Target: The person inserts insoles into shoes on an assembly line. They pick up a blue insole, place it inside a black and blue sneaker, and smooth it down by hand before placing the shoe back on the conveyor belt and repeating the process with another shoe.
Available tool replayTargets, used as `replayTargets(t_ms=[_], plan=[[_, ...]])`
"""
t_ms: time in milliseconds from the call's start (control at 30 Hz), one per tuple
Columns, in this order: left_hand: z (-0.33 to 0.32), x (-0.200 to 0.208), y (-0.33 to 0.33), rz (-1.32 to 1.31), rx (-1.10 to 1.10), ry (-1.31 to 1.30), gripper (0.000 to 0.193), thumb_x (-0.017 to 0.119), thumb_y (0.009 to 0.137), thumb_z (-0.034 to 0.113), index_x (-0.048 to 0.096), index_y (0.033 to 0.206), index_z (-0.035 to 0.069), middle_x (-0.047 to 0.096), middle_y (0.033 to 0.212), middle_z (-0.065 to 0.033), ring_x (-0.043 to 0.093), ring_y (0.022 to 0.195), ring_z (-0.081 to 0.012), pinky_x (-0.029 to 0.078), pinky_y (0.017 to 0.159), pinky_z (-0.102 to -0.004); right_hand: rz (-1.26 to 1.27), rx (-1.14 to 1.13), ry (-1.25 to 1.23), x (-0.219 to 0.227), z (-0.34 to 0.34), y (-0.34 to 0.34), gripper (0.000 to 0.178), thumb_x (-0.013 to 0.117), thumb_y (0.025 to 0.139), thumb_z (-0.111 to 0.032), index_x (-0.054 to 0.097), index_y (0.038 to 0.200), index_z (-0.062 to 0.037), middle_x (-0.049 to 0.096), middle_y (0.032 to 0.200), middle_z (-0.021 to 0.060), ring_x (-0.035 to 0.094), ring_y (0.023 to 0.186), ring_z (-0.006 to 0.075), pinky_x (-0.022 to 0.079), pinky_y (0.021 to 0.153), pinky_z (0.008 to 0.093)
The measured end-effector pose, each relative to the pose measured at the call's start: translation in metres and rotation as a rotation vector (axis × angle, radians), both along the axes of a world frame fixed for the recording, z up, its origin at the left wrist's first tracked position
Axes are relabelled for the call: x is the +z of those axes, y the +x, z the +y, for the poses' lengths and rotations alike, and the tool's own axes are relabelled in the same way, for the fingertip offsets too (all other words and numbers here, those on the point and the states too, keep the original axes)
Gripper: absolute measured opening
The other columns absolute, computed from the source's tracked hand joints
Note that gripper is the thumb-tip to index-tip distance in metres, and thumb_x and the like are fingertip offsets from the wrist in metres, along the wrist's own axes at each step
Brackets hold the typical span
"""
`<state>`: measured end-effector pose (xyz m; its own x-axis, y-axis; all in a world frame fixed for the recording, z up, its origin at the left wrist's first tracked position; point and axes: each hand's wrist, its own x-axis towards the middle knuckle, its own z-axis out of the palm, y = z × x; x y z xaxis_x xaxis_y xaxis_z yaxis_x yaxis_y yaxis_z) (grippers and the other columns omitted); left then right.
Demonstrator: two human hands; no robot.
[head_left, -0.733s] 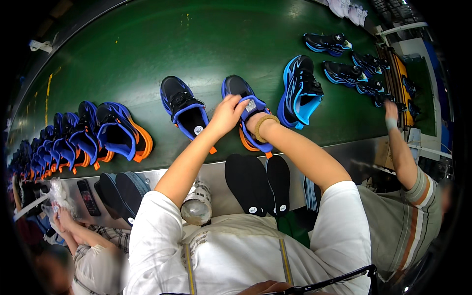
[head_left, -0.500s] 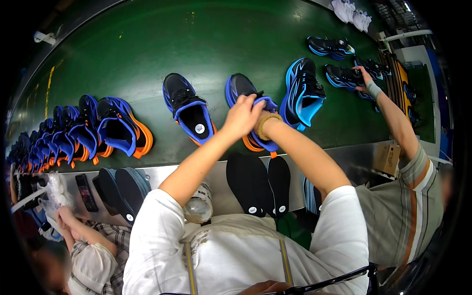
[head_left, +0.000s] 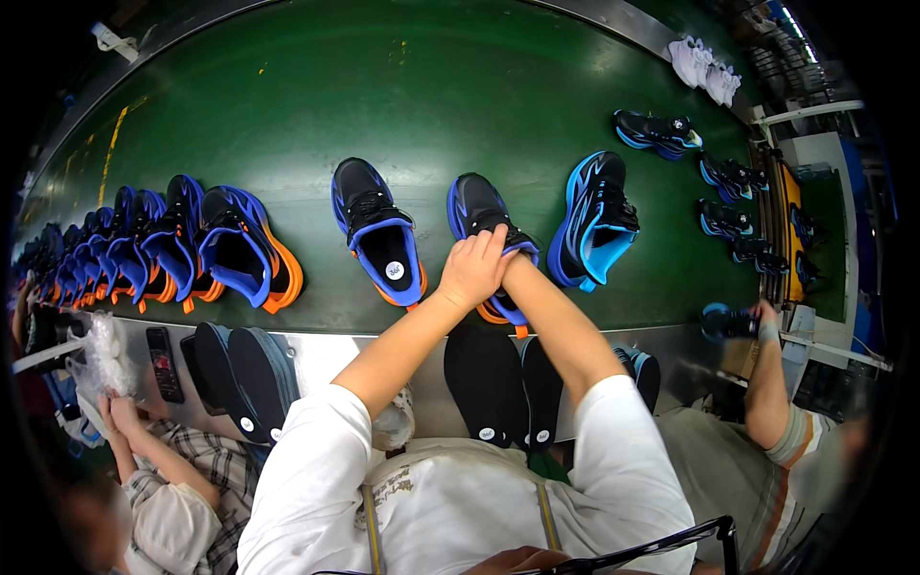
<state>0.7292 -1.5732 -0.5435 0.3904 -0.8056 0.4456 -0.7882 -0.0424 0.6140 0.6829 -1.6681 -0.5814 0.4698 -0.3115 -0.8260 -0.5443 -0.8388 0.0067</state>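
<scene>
A black sneaker [head_left: 472, 199] with blue trim and an orange heel stands toe-away on the green conveyor belt in front of me. My left hand [head_left: 474, 266] is closed on the upper at its opening, fingers curled over the tongue and collar. My right hand [head_left: 518, 272] reaches down into the same shoe; its fingers are hidden inside. To the left stands a matching sneaker [head_left: 372, 216] with a pale round label on its insole. On the right is a black sneaker [head_left: 596, 211] with light blue lining and sole edge.
Black insoles [head_left: 484, 388] lie on the metal ledge before me, with more insole stacks [head_left: 251, 369] to the left beside a phone [head_left: 165, 364]. A row of blue-orange sneakers [head_left: 240, 249] lines the left. Co-workers sit on both sides; the right one's hand [head_left: 767, 321] holds a shoe.
My right hand has moved in the shoe, and the tan band at its wrist is no longer visible. The right co-worker's hand has moved from the belt toward its near edge with a shoe.
</scene>
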Motion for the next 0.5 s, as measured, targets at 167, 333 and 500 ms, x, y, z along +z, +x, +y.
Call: replayTargets(t_ms=[167,333,500], plan=[[-0.005,-0.004,0.0,0.309,0.179,0.17,0.033,0.045,0.082,0.025,0.049,0.101,-0.002,0.052,0.09,-0.0171,0.047,0.084,-0.0322,0.037,0.073,-0.0379,-0.35,0.312,0.123,0.097,0.022,-0.03,0.04,0.04,0.075,-0.034,0.062,0.077,0.0003,0.06,0.076,0.0149,0.055,0.082,0.0239,0.021,0.097,0.0386],[-0.015,0.004,0.013,0.478,0.12,0.02,0.036,0.053,0.075,0.012,0.039,0.108,0.007,0.039,0.101,-0.0208,0.044,0.088,-0.037,0.038,0.077,-0.0407,-0.304,0.217,0.091,0.081,0.037,-0.054,0.054,0.027,0.076,-0.04,0.059,0.083,0.0033,0.059,0.076,0.0161,0.055,0.082,0.0236,0.009,0.101,0.0394],[-0.016,0.025,0.028,0.117,-0.214,0.224,0.038,0.06,0.066,0.005,0.039,0.098,0.001,0.038,0.101,-0.0201,0.049,0.083,-0.036,0.043,0.07,-0.0383,-1.227,-0.074,-0.225,0.086,0.061,-0.09,0.013,0.06,0.065,-0.01,0.053,0.073,-0.0034,0.054,0.082,0.0077,0.051,0.087,0.0223,0.03,0.088,0.0399]])
